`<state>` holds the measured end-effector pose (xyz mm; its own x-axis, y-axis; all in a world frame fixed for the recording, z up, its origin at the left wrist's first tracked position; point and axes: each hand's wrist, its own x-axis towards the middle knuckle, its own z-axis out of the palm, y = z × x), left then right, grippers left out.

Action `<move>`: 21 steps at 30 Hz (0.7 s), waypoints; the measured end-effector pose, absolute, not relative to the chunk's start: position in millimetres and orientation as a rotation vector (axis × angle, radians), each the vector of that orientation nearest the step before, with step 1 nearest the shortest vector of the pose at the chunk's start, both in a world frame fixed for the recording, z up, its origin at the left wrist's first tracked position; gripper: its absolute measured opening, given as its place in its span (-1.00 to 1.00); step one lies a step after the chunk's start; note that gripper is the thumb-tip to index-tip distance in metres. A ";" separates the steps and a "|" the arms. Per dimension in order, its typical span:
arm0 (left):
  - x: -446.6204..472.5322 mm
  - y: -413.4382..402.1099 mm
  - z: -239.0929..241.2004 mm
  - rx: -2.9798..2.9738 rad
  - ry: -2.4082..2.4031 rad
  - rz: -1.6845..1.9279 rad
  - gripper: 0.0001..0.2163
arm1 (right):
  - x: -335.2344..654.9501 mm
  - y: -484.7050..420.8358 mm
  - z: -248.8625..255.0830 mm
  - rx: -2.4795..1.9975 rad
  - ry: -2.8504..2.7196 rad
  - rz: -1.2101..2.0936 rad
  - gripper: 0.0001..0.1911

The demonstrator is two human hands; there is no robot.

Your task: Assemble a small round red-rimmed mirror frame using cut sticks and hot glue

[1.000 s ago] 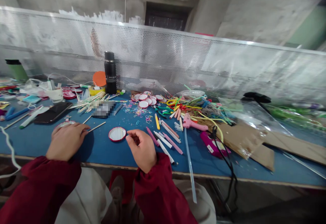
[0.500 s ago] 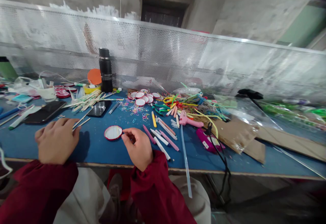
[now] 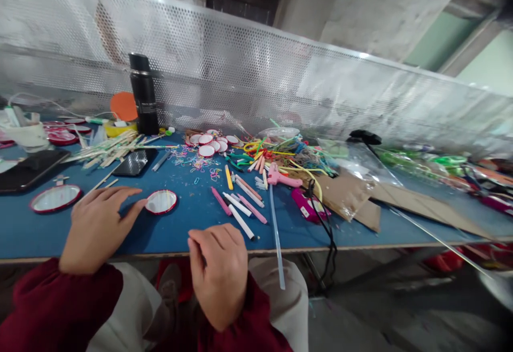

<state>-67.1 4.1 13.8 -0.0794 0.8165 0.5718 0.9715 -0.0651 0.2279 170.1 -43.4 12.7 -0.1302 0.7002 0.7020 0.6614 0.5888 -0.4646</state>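
A round red-rimmed disc (image 3: pixel 161 201) with a pale, shiny face lies flat on the blue table (image 3: pixel 176 234). At its left edge is the thumb of my left hand (image 3: pixel 100 226), fingers spread and holding nothing; whether the thumb touches the rim I cannot tell. A similar, larger-looking disc (image 3: pixel 55 198) lies to the left of that hand. Near the table's front edge my right hand (image 3: pixel 220 269) is raised, its fingers curled in and the thumb against them. The inside of its grip is hidden. Thin wooden sticks (image 3: pixel 105 178) lie just beyond my left hand.
Several markers (image 3: pixel 240 206) lie right of centre, beside a pink glue gun (image 3: pixel 282 177) with a clear stick. Behind are small white discs (image 3: pixel 206 150), a black bottle (image 3: pixel 144 95) and two phones (image 3: pixel 134 162). Cardboard (image 3: pixel 340 194) and a magenta packet (image 3: pixel 306 205) lie rightward.
My right hand has left the disc's right edge and drawn back towards me. My left hand has shifted right to the disc, uncovering the other disc. The view has turned right and down.
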 end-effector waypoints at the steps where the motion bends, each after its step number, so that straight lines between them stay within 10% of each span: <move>1: -69.3 4.2 12.6 -1.943 -1.954 -0.864 -0.57 | 179.2 -46.2 12.1 -1.155 -1.822 0.004 -0.86; 21: -79.6 9.3 4.6 -2.076 -1.875 -0.724 -0.43 | 208.2 -56.8 18.3 -1.438 -1.805 -0.179 -0.85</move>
